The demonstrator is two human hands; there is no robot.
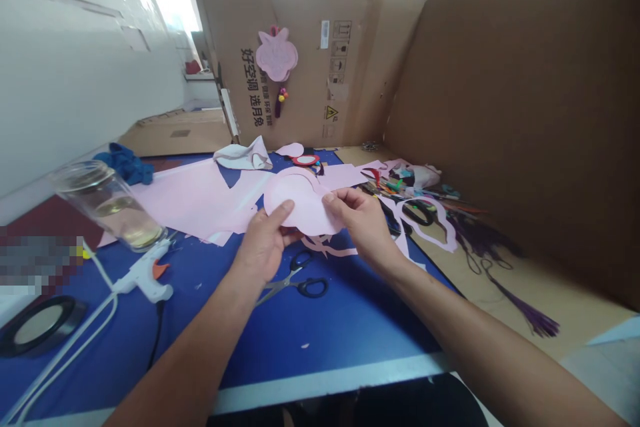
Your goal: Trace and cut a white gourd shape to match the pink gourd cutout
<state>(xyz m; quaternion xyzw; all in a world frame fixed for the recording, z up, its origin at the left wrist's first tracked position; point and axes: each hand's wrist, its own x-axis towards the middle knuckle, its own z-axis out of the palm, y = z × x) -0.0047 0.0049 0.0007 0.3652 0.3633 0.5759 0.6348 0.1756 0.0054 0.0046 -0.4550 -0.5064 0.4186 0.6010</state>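
Observation:
Between my two hands is a pink paper cutout [300, 197] with a rounded, scalloped outline, held above the table. My left hand [267, 240] pinches its lower left edge, thumb on top. At the right edge, my right hand [357, 217] grips it between thumb and fingers. Under the hands lies a pair of scissors [295, 283] with black handles, blades partly hidden by my left forearm. Curved pink paper offcuts [337, 251] rest just beyond the scissors. A large pink sheet [183, 197] spreads to the left.
On the left stand a glass jar [113, 207] with some liquid, a white glue gun [150, 273] with its cord, and a roll of tape [43, 327]. Purple tassels [525, 303] and craft scraps lie right. A pink flower-shaped ornament [277, 57] hangs on the cardboard wall [310, 7] behind.

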